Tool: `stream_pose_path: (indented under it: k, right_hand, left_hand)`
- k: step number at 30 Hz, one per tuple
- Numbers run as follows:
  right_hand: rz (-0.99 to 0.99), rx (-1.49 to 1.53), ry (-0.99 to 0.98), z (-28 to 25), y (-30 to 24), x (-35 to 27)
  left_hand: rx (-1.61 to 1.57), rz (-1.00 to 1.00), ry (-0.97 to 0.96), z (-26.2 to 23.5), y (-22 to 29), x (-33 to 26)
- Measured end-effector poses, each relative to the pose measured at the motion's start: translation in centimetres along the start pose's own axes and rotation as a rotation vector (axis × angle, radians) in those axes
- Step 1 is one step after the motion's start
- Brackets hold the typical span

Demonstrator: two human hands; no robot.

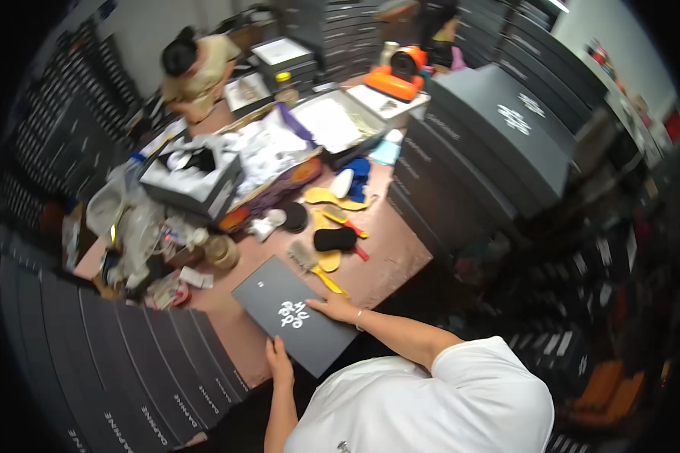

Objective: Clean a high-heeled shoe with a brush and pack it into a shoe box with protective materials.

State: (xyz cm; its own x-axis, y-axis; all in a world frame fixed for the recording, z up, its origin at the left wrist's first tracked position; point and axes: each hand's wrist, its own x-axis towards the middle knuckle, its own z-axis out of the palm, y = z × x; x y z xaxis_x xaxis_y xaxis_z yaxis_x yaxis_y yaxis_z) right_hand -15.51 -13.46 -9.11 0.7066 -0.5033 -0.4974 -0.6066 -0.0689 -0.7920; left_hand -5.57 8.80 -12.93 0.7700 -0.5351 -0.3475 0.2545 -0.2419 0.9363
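Note:
A flat dark grey shoebox with white lettering on its lid lies at the near edge of the pink tabletop, its near corner close to my body. My left hand is closed on its near left side, fingertips on the lid's edge. On the right side, my right hand grips the box, fingers lying over the lid. Just beyond the box is a yellow-handled brush. A black pad or brush rests near yellow insole-shaped pieces. The box's underside is hidden.
Stacked dark shoeboxes flank the table at left and right. An open box with white paper, a patterned carton, a jar and an orange device crowd the far side. A co-worker sits at the far left.

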Motion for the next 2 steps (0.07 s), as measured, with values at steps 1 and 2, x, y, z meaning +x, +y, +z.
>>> stream_pose_path:
  k: [1,2]
  right_hand:
    - [0.023,-0.004,-0.025,-0.4,-0.7,-0.6]
    - [-0.082,-0.100,0.082,1.1,0.5,0.1]
  left_hand:
    - [-0.177,0.003,-0.084,0.0,2.3,-0.6]
    - [-0.151,0.025,-0.130,0.2,3.3,0.1]
